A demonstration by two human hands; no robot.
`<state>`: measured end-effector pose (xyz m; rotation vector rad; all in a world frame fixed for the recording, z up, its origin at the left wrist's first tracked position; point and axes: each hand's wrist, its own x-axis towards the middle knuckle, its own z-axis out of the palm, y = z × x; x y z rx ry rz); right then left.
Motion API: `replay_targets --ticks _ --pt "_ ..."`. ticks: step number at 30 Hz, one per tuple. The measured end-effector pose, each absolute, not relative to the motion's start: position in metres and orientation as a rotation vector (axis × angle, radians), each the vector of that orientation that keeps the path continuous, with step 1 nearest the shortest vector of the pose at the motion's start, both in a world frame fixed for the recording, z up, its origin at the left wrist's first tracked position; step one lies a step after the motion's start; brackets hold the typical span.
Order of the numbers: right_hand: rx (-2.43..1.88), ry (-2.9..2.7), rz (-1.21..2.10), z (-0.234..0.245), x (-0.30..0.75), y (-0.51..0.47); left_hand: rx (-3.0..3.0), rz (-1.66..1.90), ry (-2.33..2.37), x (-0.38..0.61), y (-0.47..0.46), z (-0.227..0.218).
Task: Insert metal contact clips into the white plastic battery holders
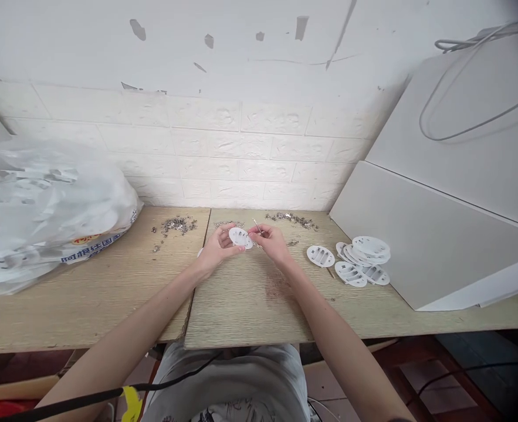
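My left hand (pixel 217 246) is closed round a round white plastic disc (pixel 240 237), held just above the wooden bench (pixel 241 305). My right hand (pixel 271 240) pinches a thin metal piece (pixel 257 227) at the disc's right edge. Both hands meet at the middle of the bench, close to the wall. Small metal parts lie in heaps behind them: one pile (pixel 177 224) at the left, one pile (pixel 291 220) at the right.
A stack of white discs (pixel 364 261) and a single disc (pixel 320 256) lie to the right. A large plastic bag (pixel 43 211) of white parts fills the left end. Grey boards (pixel 434 234) lean at the right. A black cable (pixel 87 398) crosses my lap.
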<state>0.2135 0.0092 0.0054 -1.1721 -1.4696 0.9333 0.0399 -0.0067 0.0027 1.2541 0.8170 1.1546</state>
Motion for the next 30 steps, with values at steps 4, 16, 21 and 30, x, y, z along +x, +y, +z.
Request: replay_targets --ticks 4,16,21,30 --pt "-1.215 -1.539 0.790 0.009 0.211 0.007 1.329 1.109 0.800 0.040 -0.005 0.001" --pt "-1.243 -1.632 0.545 0.014 0.205 -0.003 1.422 1.031 0.733 0.040 -0.008 0.003" --pt "-1.236 -1.705 0.394 0.010 0.202 -0.003 1.446 1.013 0.749 0.039 -0.010 0.004" --pt "-1.184 -1.640 0.331 0.032 0.201 -0.020 1.579 1.000 0.786 0.035 -0.017 0.020"
